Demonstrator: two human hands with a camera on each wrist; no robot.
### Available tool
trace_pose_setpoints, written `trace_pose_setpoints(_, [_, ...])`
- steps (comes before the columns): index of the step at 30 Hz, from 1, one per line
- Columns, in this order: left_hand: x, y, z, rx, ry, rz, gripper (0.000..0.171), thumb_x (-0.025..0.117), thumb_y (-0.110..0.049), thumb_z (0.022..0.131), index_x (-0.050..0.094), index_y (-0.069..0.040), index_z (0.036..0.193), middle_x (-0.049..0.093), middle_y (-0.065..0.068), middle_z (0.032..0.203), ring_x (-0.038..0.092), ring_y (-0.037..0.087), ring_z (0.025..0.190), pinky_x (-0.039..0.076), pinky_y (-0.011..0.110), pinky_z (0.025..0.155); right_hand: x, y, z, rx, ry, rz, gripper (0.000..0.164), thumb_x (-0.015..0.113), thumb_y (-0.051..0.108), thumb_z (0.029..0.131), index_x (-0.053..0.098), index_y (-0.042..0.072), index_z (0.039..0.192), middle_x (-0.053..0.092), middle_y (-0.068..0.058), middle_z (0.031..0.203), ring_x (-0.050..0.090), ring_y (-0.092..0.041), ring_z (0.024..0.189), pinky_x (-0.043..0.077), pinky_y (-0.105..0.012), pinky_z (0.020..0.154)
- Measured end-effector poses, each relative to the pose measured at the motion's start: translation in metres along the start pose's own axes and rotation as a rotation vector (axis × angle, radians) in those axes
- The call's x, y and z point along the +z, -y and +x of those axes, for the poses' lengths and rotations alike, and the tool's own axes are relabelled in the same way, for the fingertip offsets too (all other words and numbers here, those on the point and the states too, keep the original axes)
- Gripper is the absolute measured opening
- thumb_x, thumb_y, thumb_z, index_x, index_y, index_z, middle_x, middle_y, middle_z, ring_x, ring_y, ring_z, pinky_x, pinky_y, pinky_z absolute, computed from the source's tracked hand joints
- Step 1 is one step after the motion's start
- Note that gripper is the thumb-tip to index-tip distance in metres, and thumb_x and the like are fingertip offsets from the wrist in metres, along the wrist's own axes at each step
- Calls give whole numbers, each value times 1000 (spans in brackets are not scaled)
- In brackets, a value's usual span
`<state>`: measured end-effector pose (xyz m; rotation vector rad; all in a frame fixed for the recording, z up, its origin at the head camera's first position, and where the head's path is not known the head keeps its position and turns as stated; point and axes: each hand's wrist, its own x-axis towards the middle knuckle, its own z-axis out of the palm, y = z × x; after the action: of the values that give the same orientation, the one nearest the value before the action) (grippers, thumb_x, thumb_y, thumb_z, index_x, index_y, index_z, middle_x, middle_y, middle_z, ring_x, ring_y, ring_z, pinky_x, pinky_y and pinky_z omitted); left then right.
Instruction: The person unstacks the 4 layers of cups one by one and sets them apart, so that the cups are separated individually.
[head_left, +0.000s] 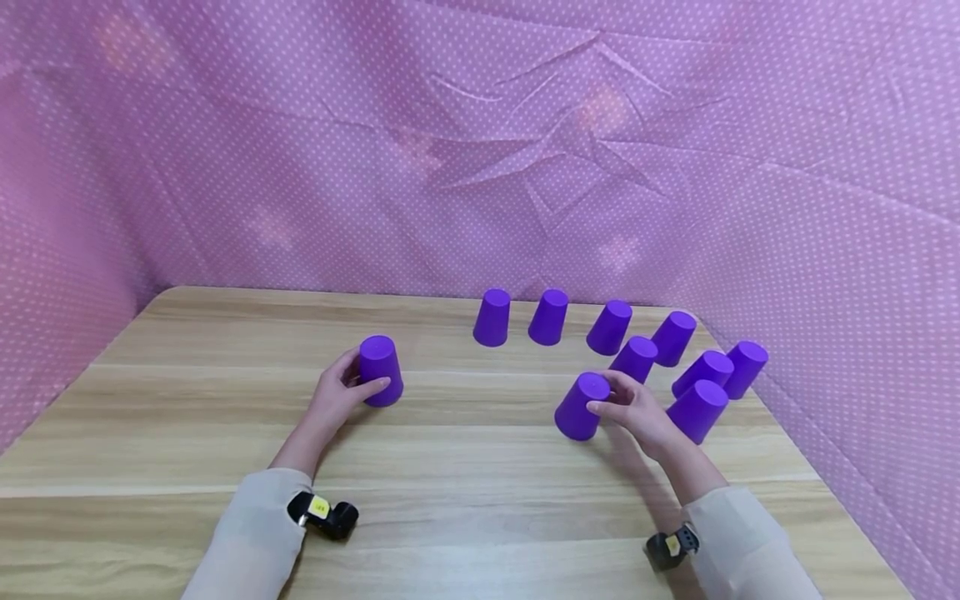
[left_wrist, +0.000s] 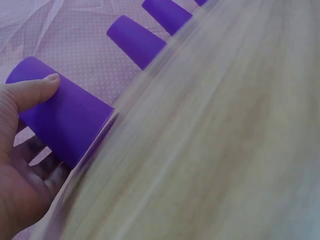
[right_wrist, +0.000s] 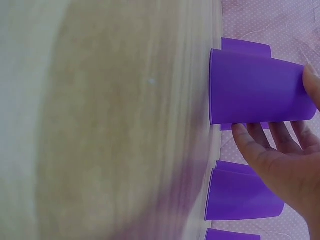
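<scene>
Toward the left of the table, my left hand [head_left: 334, 402] grips an upside-down purple cup [head_left: 380, 364] by its side. In the left wrist view, the thumb lies across the near wall of this cup [left_wrist: 67, 112], the other fingers behind it, and its rim is right at the tabletop. My right hand [head_left: 639, 417] holds a second upside-down purple cup [head_left: 577, 410] right of centre, thumb on one side and fingers on the other. The right wrist view shows the rim of that cup [right_wrist: 255, 90] close to the wood.
Several more purple cups stand upside down, two at the back edge [head_left: 492, 318] [head_left: 548, 318] and others grouped to the right, among them a cup [head_left: 697, 412] beside my right wrist. Pink dotted cloth [head_left: 480, 167] hangs behind and beside the wooden table [head_left: 465, 508].
</scene>
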<state>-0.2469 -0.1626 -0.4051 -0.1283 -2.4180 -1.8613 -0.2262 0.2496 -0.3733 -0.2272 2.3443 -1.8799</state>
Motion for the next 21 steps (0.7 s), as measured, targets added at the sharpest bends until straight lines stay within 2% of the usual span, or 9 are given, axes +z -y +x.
trace_pose_setpoints(7, [7, -6, 4, -3, 18, 4, 72, 69, -24, 73, 32, -3, 132, 38, 23, 125, 35, 33, 115, 30, 42, 96, 0, 1, -2, 2, 0, 11, 49, 62, 4, 77, 41, -6, 120, 54, -3, 98, 51, -12, 87, 45, -25, 74])
trace_pose_setpoints(14, [23, -18, 11, 14, 47, -26, 68, 69, -20, 74, 34, -4, 131, 41, 21, 124, 38, 31, 113, 32, 41, 95, -1, -3, 0, -5, -7, 10, 49, 63, 3, 76, 41, -6, 119, 55, -2, 97, 52, -12, 87, 46, -25, 74])
trace_pose_setpoints(21, [35, -24, 18, 27, 72, -20, 66, 69, -21, 74, 36, -6, 130, 43, 18, 123, 40, 30, 112, 33, 41, 94, 0, -2, -1, -3, -12, 10, 49, 63, 4, 76, 42, -6, 119, 55, -4, 98, 52, -12, 87, 46, -26, 74])
